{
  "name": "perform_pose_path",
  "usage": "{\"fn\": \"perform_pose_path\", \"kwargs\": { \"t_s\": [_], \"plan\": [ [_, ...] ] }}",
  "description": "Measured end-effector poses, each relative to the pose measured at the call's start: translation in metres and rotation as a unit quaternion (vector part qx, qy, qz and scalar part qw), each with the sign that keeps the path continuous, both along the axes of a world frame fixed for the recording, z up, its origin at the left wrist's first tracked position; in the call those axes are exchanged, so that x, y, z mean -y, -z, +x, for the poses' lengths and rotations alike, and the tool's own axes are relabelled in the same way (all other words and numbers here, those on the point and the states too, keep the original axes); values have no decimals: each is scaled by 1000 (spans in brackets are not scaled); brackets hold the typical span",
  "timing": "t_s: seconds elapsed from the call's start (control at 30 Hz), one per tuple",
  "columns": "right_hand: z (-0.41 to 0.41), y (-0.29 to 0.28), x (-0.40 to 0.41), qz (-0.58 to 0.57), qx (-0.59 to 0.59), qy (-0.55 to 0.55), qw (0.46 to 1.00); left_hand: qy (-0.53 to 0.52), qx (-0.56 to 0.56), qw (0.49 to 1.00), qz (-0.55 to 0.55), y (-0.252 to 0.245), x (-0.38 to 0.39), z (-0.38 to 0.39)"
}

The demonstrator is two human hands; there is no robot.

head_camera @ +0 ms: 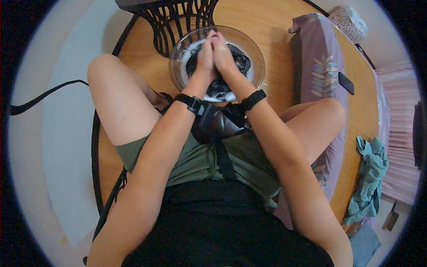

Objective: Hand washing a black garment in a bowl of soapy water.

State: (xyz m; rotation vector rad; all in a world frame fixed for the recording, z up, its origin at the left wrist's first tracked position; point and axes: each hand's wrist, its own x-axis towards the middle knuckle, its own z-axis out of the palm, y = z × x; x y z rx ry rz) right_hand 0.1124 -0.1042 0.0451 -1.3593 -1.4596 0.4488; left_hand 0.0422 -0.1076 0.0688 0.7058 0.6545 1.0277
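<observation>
Before me stands a round clear basin (pixel 258 60) with suds and a dark wet cloth (pixel 220 87) in it. Above the cloth, my left hand (pixel 206 55) and my right hand (pixel 221 53) are pressed together, palms facing, fingers pointing away from me. Whether anything lies between the palms is hidden. Each wrist wears a black strap with a small device.
A black slatted stand (pixel 166 30) is beyond the basin at the left. On the right are a mattress with a purple floral cover (pixel 323 50), a dark phone (pixel 346 83) and a crumpled green cloth (pixel 368 180). A black strap (pixel 50 91) extends at the left.
</observation>
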Motion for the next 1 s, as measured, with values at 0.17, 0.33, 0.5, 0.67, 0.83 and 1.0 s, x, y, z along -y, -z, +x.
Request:
{"fn": "perform_pose_path", "kwargs": {
  "t_s": [0.17, 0.33, 0.5, 0.67, 0.83, 1.0],
  "plan": [
    [9, 36, -30, 41, 8, 63, 997, 0, -16, 1000, -13, 5, -15, 9],
    [25, 7, -19, -94, -175, 9, 980, 19, -9, 999, -24, 9, -1, 17],
    [-14, -22, 10, -149, -135, 77, 976, 13, 68, 998, 11, 7, -21, -3],
    [5, 8, -6, -82, -183, 69, 977, -20, -18, 1000, -15, -2, -11, 7],
    [18, 3, -10, -137, -175, 145, 964, 14, -110, 990, 92, 20, -15, 17],
    [15, -2, -5, -139, -185, 145, 962, -4, -111, 991, 79, 20, -17, 12]
  ]
}}
